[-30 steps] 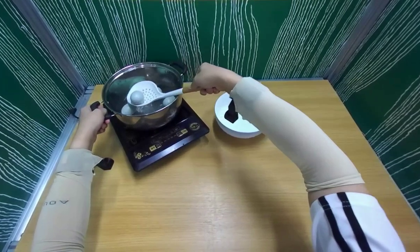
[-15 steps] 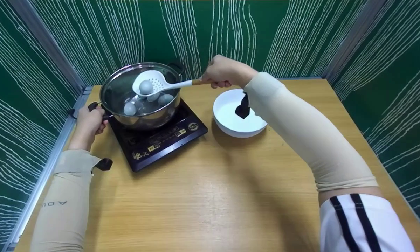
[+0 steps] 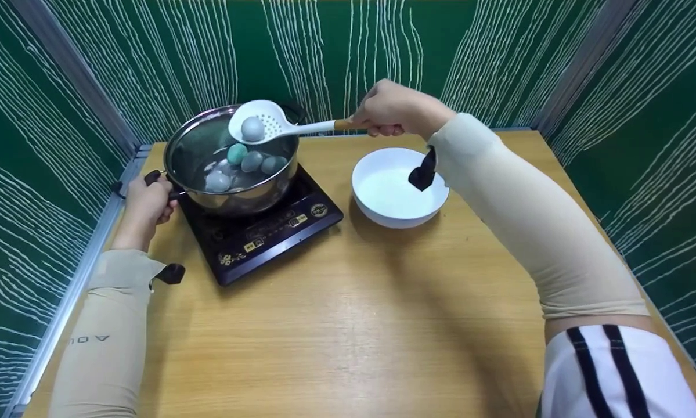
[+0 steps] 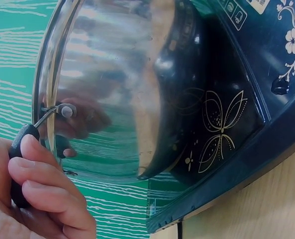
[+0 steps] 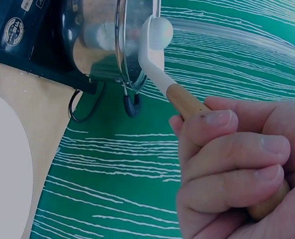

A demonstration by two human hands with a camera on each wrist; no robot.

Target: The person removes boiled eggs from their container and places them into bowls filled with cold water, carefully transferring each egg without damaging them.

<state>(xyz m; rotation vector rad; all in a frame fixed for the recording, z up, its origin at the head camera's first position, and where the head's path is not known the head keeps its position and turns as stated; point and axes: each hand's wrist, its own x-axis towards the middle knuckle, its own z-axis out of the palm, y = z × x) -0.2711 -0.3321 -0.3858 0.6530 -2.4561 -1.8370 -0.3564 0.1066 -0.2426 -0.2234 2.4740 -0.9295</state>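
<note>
My right hand (image 3: 397,110) grips the wooden handle (image 5: 184,102) of a white slotted ladle (image 3: 273,125). One pale egg (image 3: 253,128) lies in the ladle's bowl, which hangs over the rim of a steel pot (image 3: 237,200). Inside the pot several more eggs sit, among them a greenish one (image 3: 237,153). With curled fingers my left hand (image 3: 147,200) holds the pot's black side handle (image 4: 22,149). The egg in the ladle also shows in the right wrist view, resting against the white bowl.
The pot stands on a black induction cooker (image 3: 278,238) at the left of the wooden table (image 3: 336,337). Right of it stands a white bowl (image 3: 400,216), under my right forearm. Green walls (image 3: 382,52) with white streaks close in the back and sides.
The ladle with its egg has risen out of the pot and moved right and back, with my right hand. More eggs in the pot have come into sight. My left hand stays at the handle.
</note>
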